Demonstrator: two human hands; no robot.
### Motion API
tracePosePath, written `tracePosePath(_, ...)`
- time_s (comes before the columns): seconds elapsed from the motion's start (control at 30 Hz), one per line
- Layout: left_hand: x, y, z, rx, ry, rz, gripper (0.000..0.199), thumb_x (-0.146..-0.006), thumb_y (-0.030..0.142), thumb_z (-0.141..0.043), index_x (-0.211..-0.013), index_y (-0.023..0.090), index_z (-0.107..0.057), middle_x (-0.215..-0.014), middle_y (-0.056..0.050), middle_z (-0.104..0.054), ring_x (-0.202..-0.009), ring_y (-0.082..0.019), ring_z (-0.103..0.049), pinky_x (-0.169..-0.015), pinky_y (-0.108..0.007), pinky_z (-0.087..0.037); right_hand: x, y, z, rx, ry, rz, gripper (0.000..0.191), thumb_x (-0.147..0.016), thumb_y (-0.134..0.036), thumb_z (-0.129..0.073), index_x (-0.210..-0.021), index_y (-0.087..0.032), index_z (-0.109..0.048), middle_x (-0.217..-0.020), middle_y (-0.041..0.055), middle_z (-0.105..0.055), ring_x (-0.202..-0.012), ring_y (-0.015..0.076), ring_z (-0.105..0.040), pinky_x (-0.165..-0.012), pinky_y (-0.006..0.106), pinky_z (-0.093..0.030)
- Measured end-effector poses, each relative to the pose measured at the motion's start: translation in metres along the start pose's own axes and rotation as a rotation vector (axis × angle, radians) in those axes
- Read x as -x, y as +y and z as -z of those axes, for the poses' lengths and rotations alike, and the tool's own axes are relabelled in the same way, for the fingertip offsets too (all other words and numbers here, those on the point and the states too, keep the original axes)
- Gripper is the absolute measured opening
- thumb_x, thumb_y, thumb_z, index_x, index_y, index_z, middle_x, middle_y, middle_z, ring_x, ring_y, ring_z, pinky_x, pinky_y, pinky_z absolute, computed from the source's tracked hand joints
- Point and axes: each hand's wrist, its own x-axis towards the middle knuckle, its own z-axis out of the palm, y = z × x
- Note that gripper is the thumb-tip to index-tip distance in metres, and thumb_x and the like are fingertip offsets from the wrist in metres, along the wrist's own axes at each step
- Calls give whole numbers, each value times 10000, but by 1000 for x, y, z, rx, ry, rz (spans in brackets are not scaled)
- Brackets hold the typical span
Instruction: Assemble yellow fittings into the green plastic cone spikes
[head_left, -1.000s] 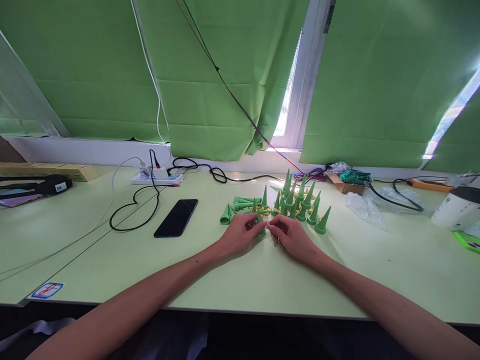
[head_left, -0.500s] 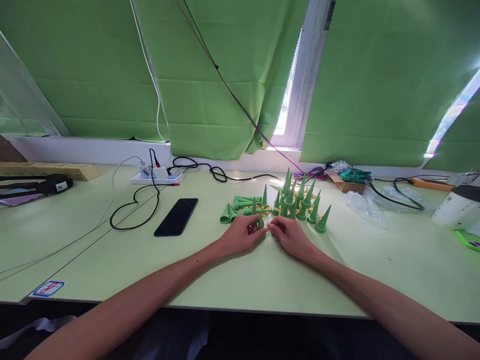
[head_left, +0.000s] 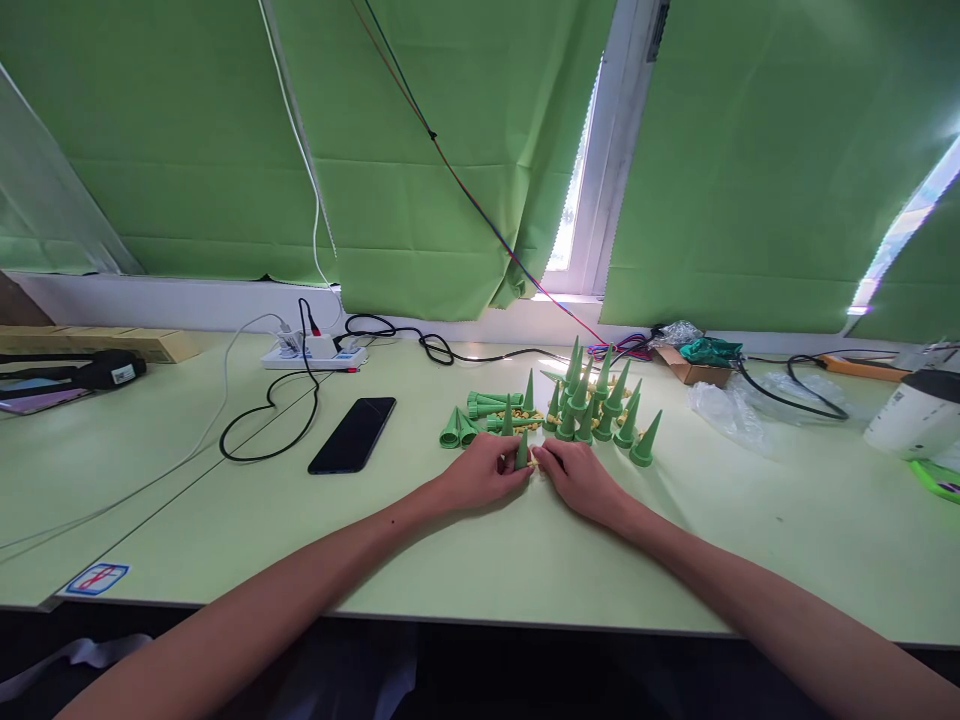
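Note:
My left hand is closed around the lower part of a small green plastic cone, which points upward. Close on its right, my right hand has thumb and fingers pinched together beside the cone's base; a small yellowish piece shows between the two hands, and whether the right fingers grip it is hard to see. Just beyond stand several upright green cones with yellow bits among them. More cones lie on their sides at the left, near small yellow pieces.
A black phone lies left of my hands. Behind it are a white power strip and looping black cables. Toward the right sit a cardboard box, clear plastic wrap and a white cup with a dark lid.
My right hand has shifted slightly and its fingertips sit a little apart from the left hand's. The cone in my left hand has tilted or moved slightly.

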Motion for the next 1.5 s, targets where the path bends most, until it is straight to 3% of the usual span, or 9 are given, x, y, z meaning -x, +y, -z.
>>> tracePosePath(0.2,-1,2,4,15,0,-2,270,-825,363,-615,-657,180,-508,-572,36,-466,-532,-108,-394,-512,-260,-287,1,-5,5,-54,30,-10,385,-1016,-402,-377,-689,-219,-464,-641,0,-564,-582,154,-453,-571,284,-327)
tracePosePath(0.33,-2,9,8,59,27,16,269,-842,390,-612,-699,164,-580,-568,40,-426,-534,-101,-376,-499,-247,-282,1,-9,12,-133,17,-31,216,-995,-389,-455,-987,-229,-600,-726,-3,-641,-625,175,-553,-600,282,-385)
tracePosePath(0.4,-2,12,9,95,44,29,323,-848,428,-617,-674,159,-573,-562,40,-399,-532,-97,-359,-486,-240,-266,1,-10,15,-148,0,-2,200,-985,-362,-482,-1045,-235,-625,-809,14,-683,-665,180,-587,-628,288,-413)
tracePosePath(0.57,-1,13,9,154,30,23,328,-866,460,-609,-788,146,-659,-580,45,-381,-535,-91,-334,-484,-231,-258,-1,-7,16,-140,-3,88,204,-987,-289,-468,-918,-217,-647,-877,37,-696,-770,188,-605,-702,294,-429)
tracePosePath(0.8,0,5,9,13,1,-35,229,-874,355,-604,-853,144,-690,-566,45,-453,-523,-90,-400,-507,-229,-315,0,-5,14,-136,-33,109,251,-988,-274,-444,-770,-215,-554,-705,6,-593,-638,161,-503,-622,280,-372)
tracePosePath(1.17,2,3,4,-48,19,-182,143,-898,243,-578,-908,151,-688,-546,59,-483,-509,-76,-419,-534,-216,-350,2,3,10,-144,-49,115,417,-1033,-352,-333,-650,-208,-413,-597,-23,-483,-566,130,-410,-592,274,-324)
tracePosePath(1.33,2,3,5,-63,28,-172,137,-891,237,-587,-915,162,-698,-544,58,-487,-507,-81,-422,-525,-220,-345,2,0,9,-151,-37,87,434,-1041,-391,-333,-664,-204,-442,-620,-19,-508,-593,134,-433,-607,277,-328)
tracePosePath(1.5,2,4,4,-51,59,-110,148,-891,257,-586,-891,158,-696,-566,49,-499,-527,-87,-433,-518,-221,-339,2,-8,12,-166,13,32,319,-1019,-379,-405,-778,-205,-522,-672,-18,-551,-608,141,-458,-594,274,-337)
